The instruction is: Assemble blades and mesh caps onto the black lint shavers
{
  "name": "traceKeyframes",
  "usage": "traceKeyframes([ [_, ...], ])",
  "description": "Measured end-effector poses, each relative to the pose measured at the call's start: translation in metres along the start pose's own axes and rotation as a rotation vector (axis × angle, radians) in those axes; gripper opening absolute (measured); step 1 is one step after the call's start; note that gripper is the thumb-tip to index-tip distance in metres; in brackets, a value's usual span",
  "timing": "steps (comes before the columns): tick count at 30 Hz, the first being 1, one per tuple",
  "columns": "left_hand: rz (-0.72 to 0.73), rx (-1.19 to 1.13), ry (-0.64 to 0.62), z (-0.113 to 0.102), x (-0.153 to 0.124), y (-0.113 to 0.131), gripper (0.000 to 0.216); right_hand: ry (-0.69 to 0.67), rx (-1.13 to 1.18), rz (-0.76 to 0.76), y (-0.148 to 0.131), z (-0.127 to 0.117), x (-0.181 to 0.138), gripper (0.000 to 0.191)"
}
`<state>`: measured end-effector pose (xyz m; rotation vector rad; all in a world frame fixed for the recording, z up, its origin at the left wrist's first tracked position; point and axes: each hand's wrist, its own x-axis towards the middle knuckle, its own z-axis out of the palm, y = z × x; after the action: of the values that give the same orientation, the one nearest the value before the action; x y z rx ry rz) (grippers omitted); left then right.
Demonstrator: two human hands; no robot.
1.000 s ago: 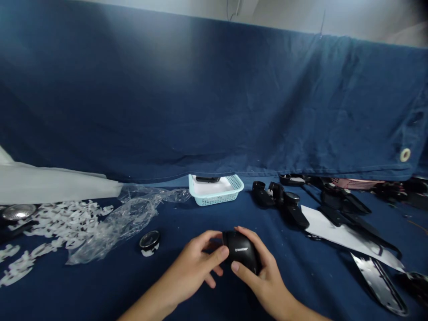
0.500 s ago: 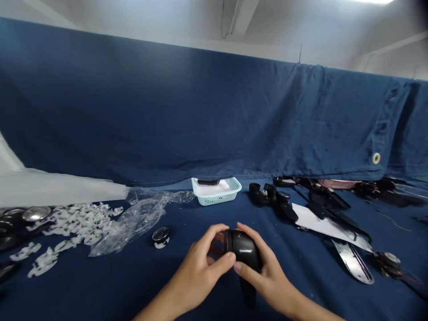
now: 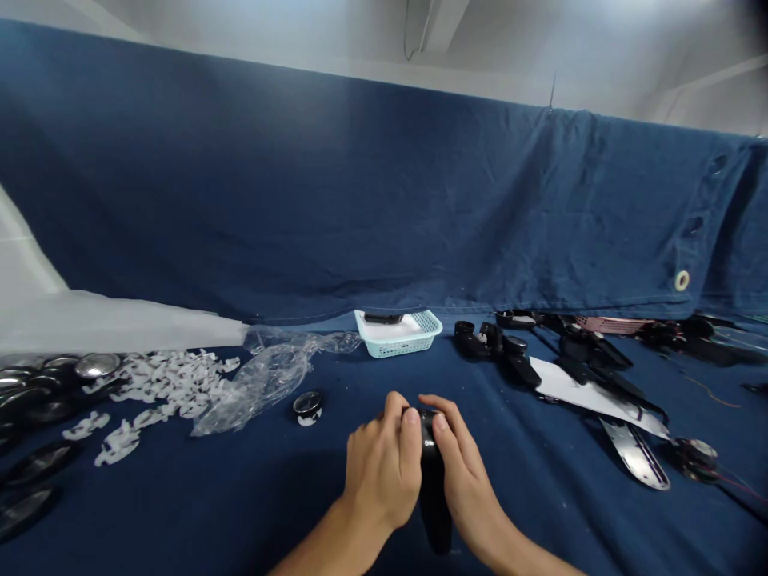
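A black plastic device point(image 3: 433, 488) with a rounded head and a long handle lies on the blue cloth at the bottom centre. My left hand point(image 3: 384, 468) is wrapped over its head from the left, fingers curled. On the other side my right hand point(image 3: 465, 480) grips it, fingertips on top. The head is mostly hidden by both hands. A small round black part with a shiny face point(image 3: 308, 406) rests on the cloth to the left of my hands.
A light-blue mesh basket point(image 3: 399, 333) stands at the back centre. Crumpled clear plastic point(image 3: 264, 376) and white paper scraps point(image 3: 156, 388) lie left, with shiny round discs point(image 3: 42, 380) at the far left. Black parts, a white sheet point(image 3: 576, 384) and a metal plate point(image 3: 636, 456) lie right. A blue cloth wall point(image 3: 384, 200) hangs behind.
My hands have closed over the device's head, which now points away and is nearly covered. The view has shifted slightly rightward on the table.
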<state>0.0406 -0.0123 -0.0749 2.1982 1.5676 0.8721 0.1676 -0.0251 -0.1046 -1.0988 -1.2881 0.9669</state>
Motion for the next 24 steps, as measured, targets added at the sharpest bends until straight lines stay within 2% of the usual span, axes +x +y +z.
traceKeyframes([
  [5,0.064,0.097,0.016,-0.006,0.003,-0.004,0.031,0.006,0.092,0.037,-0.004,0.009,0.005,0.033],
  [9,0.103,0.143,-0.004,-0.006,0.006,-0.007,0.034,0.049,0.245,0.188,-0.004,0.013,0.006,0.030],
  [12,0.123,0.137,-0.044,-0.006,0.012,-0.012,0.038,0.026,0.506,0.516,0.000,0.008,0.011,0.036],
  [14,0.128,0.121,-0.062,-0.009,0.018,-0.023,0.044,-0.071,0.650,0.762,0.005,0.000,0.019,0.046],
  [15,0.119,0.112,-0.058,-0.012,0.022,-0.030,0.049,-0.128,0.687,0.832,0.009,-0.006,0.024,0.051],
  [17,0.066,0.087,-0.028,-0.018,0.031,-0.047,0.054,-0.196,0.734,0.873,0.016,-0.016,0.035,0.056],
  [20,-0.009,0.003,-0.022,-0.023,0.036,-0.064,0.048,-0.243,0.787,0.892,0.026,-0.023,0.046,0.055],
  [24,0.039,-0.132,-0.113,-0.017,0.028,-0.058,0.042,-0.299,0.828,0.862,0.027,-0.010,0.047,0.043],
])
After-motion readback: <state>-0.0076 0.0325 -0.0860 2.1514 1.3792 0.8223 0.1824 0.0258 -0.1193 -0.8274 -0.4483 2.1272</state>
